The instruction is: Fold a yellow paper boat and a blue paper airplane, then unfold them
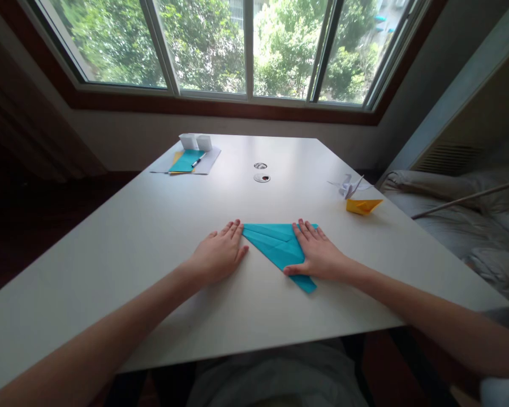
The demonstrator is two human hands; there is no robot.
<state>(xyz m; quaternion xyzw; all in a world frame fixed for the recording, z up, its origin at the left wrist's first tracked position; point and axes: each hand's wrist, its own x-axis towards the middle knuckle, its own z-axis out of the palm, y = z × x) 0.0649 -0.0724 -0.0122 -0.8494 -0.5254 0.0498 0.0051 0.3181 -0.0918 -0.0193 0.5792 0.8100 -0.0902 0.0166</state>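
A folded sheet of turquoise paper [275, 240] lies flat on the white table in front of me, with crease lines across it. It narrows to a point at the left, and a narrow flap sticks out at its lower right. My left hand [221, 251] rests palm down, its fingertips at the paper's left point and its thumb apart on the table. Over the right part of the paper lies my right hand [318, 251], flat with fingers stretched out and the thumb spread along the lower edge. Some of the paper is hidden under this hand.
At the back left of the table [152, 226] are turquoise sheets [185, 160], white paper, a pen [198, 159] and two white folded paper boxes [195, 142]. A yellow paper boat [363, 207] and a white paper crane [348, 186] stand at the right. Round fittings [262, 178] sit mid-table.
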